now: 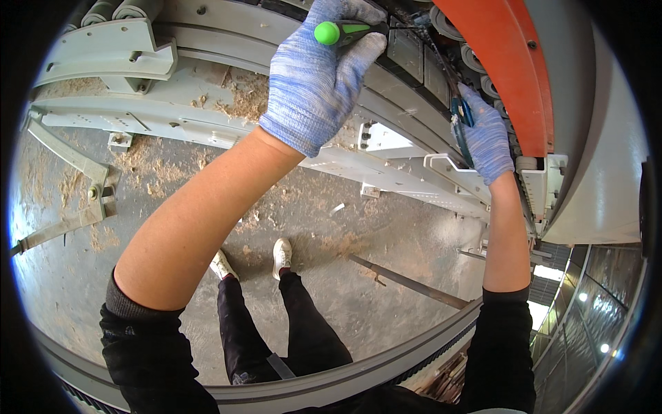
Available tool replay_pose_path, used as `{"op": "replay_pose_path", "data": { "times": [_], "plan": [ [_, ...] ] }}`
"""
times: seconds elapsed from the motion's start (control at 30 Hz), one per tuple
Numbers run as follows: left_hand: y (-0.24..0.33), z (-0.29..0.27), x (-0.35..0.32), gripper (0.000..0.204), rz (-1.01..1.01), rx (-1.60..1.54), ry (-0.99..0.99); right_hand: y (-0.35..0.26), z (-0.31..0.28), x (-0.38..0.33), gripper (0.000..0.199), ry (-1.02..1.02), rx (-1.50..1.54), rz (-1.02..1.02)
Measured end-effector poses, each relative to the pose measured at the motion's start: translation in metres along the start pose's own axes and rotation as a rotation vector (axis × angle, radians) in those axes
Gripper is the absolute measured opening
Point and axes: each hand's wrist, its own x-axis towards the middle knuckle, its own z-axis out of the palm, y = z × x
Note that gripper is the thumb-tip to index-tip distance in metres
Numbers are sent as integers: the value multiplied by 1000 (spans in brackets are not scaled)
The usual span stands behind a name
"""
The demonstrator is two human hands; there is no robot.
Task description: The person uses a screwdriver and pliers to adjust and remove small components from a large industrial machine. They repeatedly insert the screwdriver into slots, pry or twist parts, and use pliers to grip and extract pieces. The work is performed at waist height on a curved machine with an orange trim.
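Observation:
Both my hands wear blue-and-white knit gloves. My left hand [307, 86] is closed around a screwdriver [353, 29] with a green and black handle, at the upper middle over the machine's track. The thin shaft points right, toward the gap beside the rollers. Farther right, my right hand [488, 138] grips pliers [460, 134] with dark teal-blue handles. Their long dark jaws reach up-left into the same gap, close to the screwdriver's end. What the two tips touch is too small and dark to tell. Grey track pads [405, 50] run beneath both tools.
A row of rollers [473, 58] lies under a curved orange-red cover [510, 62]. Wood shavings [245, 103] litter the white machine frame [200, 131] and the concrete floor. A metal bracket arm [69, 148] juts out at left. A rail [331, 383] curves across the bottom.

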Motion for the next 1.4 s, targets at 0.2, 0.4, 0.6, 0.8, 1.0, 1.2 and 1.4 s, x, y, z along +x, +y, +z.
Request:
{"op": "replay_pose_path", "data": {
  "times": [0.2, 0.4, 0.6, 0.8, 1.0, 1.2, 1.4],
  "plan": [
    [-1, -1, -1, 19, -28, 7, -8, -13, -8, -4, 55, -51, -67, 68],
    [-24, -2, -1, 22, 10, -169, -28, -32, -22, -9, 54, -72, -238, 138],
    [-30, -6, -5, 21, -35, -119, -69, -30, -17, -8, 56, 14, -376, 29],
    [-27, -9, -2, 21, -70, -135, -97, -30, -15, -7, 57, -10, -505, 58],
    [-22, -7, -2, 22, -11, -50, -82, -40, -16, -6, 58, -58, -616, 83],
    [-19, -7, 1, 22, 44, -33, -91, -53, -22, 1, 56, -127, -680, 77],
    [-21, -6, 2, 24, -3, 20, -85, -64, -26, 1, 55, -137, -690, 76]
  ]
}}
